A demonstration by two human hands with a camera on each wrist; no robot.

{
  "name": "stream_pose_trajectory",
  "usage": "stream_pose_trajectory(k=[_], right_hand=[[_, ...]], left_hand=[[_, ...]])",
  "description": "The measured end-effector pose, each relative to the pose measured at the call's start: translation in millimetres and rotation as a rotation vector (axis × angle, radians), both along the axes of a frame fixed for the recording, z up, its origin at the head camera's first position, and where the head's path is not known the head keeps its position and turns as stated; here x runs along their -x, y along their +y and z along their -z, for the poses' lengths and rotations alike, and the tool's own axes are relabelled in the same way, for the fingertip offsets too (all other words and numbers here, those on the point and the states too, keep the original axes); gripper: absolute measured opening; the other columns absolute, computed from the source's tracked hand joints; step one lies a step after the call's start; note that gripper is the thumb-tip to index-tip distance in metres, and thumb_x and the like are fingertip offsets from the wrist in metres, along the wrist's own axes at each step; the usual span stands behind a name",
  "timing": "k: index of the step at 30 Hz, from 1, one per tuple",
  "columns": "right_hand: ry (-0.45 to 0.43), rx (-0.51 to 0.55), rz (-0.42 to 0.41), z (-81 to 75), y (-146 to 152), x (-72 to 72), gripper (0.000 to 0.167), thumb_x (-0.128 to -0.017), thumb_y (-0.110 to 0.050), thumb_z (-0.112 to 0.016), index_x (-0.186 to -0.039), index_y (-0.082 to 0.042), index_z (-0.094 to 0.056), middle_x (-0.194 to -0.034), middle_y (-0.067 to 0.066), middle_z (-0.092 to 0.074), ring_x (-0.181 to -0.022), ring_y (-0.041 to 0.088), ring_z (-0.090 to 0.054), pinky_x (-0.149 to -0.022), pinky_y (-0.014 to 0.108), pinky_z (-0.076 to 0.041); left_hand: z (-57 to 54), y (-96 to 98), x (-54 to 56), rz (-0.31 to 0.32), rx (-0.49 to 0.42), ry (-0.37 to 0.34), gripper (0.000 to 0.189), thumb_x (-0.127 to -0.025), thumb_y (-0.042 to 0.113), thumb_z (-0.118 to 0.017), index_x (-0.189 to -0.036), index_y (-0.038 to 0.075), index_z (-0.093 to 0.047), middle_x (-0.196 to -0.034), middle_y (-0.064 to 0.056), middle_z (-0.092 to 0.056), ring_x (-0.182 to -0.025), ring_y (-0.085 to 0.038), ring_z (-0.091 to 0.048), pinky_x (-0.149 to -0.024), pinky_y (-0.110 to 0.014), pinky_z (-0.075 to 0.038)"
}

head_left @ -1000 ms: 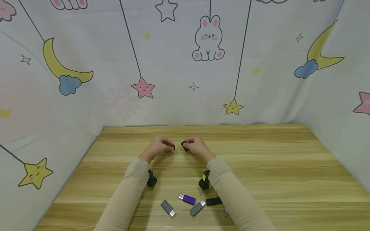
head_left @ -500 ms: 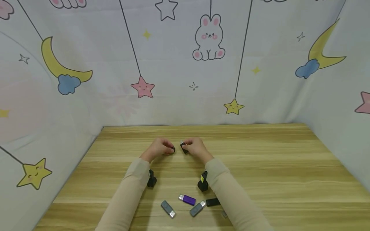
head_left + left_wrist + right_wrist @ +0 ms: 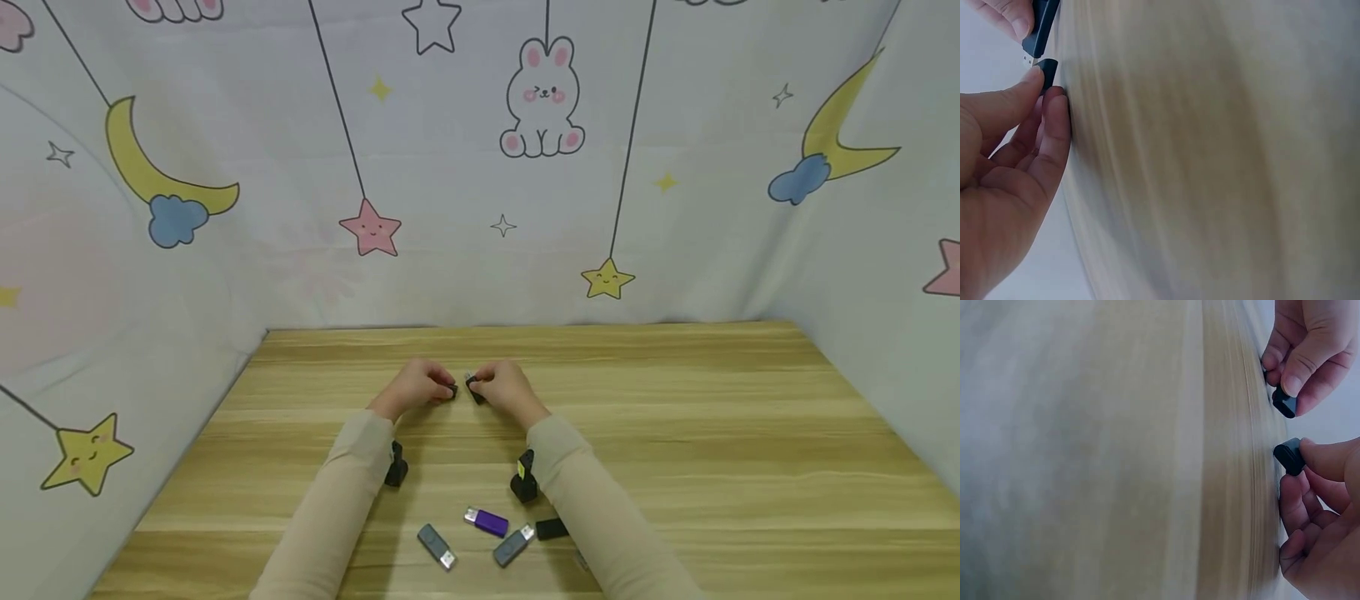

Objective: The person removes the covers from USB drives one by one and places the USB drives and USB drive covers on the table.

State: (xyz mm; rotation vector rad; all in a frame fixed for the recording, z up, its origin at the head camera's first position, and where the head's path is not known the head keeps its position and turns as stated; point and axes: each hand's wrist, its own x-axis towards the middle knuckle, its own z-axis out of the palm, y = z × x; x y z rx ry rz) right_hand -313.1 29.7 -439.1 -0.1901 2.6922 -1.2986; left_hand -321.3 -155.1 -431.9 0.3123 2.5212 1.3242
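Note:
In the head view my left hand (image 3: 414, 386) pinches a small black USB drive cap (image 3: 453, 391) between thumb and fingers. Facing it across a narrow gap, my right hand (image 3: 512, 390) grips a black USB flash drive (image 3: 477, 398), its metal plug pointing away from me and slightly left. The left wrist view has the cap (image 3: 1049, 72) just below the drive (image 3: 1041, 28), with a bit of the metal plug between them. From the right wrist, the cap (image 3: 1284, 402) appears above the drive (image 3: 1290, 456), apart from it.
Nearer me on the wooden table (image 3: 712, 417) lie a purple USB drive (image 3: 491, 523), two grey USB drives (image 3: 437, 546) and a black one (image 3: 552, 529). My right sleeve (image 3: 615, 525) partly covers another drive's metal plug (image 3: 581, 561). A patterned cloth (image 3: 450, 283) closes off the back.
Both hands have come slightly closer together and a little toward me, narrowing the gap between cap and drive. The right forearm has shifted left, covering more of the drives beside it.

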Motion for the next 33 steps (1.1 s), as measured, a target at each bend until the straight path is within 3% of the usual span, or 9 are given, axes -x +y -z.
stream_pose_trajectory(k=[8,33], right_hand=[[0.001,-0.052,-0.016,3.3,0.4,-2.3,0.024,-0.092,-0.021,-0.067,-0.109,-0.004,-0.072,-0.107,0.009,-0.069,-0.102,0.026,-0.062,-0.089,0.041,-0.049],[0.03,-0.144,-0.038,1.0,1.1,-2.9,0.027,-0.093,-0.026,-0.065,-0.112,-0.008,-0.071,-0.11,0.007,-0.069,-0.102,0.026,-0.063,-0.088,0.042,-0.05]], left_hand=[[3.0,0.9,0.1,0.019,0.039,0.035,0.016,-0.085,-0.002,-0.068,-0.1,-0.008,-0.069,-0.092,-0.014,-0.069,-0.07,-0.012,-0.061,-0.066,-0.026,-0.052],[0.2,1.7,0.7,0.035,0.137,0.038,0.019,-0.09,0.003,-0.065,-0.107,-0.003,-0.07,-0.1,-0.012,-0.07,-0.078,-0.014,-0.063,-0.071,-0.029,-0.053]])
